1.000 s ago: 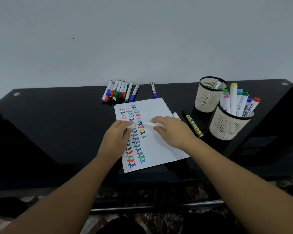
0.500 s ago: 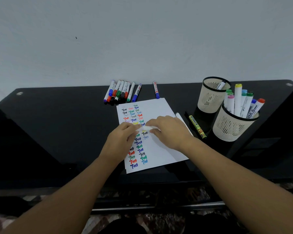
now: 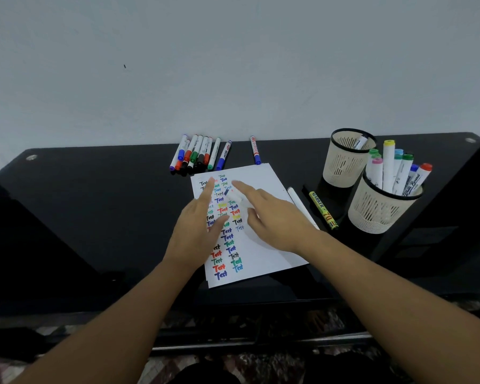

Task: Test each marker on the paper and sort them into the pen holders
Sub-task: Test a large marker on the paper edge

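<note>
Since a moment ago, our two hands have pulled apart and reached farther up the paper (image 3: pixel 263 245). Our left hand (image 3: pixel 198 225) lies flat, fingers straight, holding nothing. Our right hand (image 3: pixel 275 217) pinches a white marker (image 3: pixel 234 195) with its dark tip bare, low over the words. It could smudge them. Farther back, loose markers (image 3: pixel 197 153) could roll. The full pen holder (image 3: pixel 380 206) could tip.

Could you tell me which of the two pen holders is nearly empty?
The farther pen holder, holding only one marker; the nearer pen holder is packed with many.
</note>
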Action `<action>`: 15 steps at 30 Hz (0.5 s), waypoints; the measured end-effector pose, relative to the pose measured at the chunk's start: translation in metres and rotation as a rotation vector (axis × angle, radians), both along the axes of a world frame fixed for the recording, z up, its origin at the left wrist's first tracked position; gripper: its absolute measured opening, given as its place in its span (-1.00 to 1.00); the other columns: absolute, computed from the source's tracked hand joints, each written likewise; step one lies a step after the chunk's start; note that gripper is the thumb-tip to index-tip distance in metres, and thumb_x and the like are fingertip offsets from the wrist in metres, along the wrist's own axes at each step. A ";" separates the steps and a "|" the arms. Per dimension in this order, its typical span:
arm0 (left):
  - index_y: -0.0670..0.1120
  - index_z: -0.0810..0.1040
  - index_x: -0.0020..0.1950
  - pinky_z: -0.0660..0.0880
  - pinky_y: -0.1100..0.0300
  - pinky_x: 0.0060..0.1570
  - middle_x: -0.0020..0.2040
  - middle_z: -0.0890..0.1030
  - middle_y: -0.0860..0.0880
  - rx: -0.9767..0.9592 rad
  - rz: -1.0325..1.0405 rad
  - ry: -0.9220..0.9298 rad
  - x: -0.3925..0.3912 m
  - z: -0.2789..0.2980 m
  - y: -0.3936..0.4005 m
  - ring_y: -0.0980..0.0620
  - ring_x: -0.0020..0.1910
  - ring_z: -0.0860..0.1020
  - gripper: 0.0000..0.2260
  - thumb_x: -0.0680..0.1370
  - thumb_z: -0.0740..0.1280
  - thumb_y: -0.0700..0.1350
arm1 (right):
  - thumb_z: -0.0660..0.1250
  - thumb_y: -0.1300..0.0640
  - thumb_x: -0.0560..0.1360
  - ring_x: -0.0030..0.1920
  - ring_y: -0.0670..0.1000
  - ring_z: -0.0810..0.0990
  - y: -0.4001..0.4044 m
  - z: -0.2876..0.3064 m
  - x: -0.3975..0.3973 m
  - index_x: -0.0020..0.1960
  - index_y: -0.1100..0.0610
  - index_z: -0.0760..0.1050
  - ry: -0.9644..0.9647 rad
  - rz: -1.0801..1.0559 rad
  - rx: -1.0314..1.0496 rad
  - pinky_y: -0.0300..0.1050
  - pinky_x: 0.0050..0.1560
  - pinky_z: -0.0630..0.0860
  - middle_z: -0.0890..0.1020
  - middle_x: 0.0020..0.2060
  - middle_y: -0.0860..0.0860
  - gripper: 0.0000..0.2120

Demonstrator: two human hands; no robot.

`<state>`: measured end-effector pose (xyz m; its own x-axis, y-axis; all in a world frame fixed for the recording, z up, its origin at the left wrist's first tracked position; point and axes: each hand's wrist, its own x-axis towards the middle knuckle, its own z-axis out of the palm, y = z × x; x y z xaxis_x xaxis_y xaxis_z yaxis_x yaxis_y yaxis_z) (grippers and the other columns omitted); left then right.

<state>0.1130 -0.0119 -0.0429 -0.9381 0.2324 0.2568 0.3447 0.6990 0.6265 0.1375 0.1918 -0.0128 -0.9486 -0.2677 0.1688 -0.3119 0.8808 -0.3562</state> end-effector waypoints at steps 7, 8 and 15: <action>0.02 0.42 0.52 0.33 -0.12 0.44 0.40 0.53 0.00 -0.202 -0.014 0.038 -0.009 -0.010 -0.001 0.01 0.35 0.45 -0.49 0.62 0.28 0.20 | 0.08 0.10 0.67 -0.28 -0.01 0.51 0.011 0.004 0.002 0.56 -0.31 0.12 -0.008 -0.129 -0.222 0.11 -0.11 0.55 0.52 -0.28 0.01 -0.46; 0.02 0.44 0.51 0.34 -0.11 0.44 0.40 0.54 0.00 -0.206 -0.012 0.038 -0.011 -0.012 -0.001 0.02 0.35 0.46 -0.50 0.62 0.29 0.20 | 0.10 0.13 0.65 -0.36 0.00 0.49 0.012 0.004 0.002 0.53 -0.25 0.17 -0.005 -0.147 -0.227 0.13 -0.09 0.54 0.50 -0.36 0.01 -0.49; 0.02 0.49 0.47 0.43 -0.05 0.37 0.37 0.56 0.02 -0.200 -0.007 0.035 -0.014 -0.016 -0.002 0.01 0.34 0.47 -0.51 0.61 0.30 0.21 | 0.12 0.13 0.64 -0.42 0.04 0.45 0.022 0.000 0.002 0.41 -0.19 0.18 -0.013 -0.259 -0.272 -0.16 -0.40 0.24 0.51 -0.40 0.09 -0.59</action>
<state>0.0987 -0.0144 -0.0584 -0.9276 0.2885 0.2372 0.3690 0.8061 0.4627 0.1398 0.2137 -0.0127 -0.9816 0.0347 0.1878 -0.0846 0.8023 -0.5909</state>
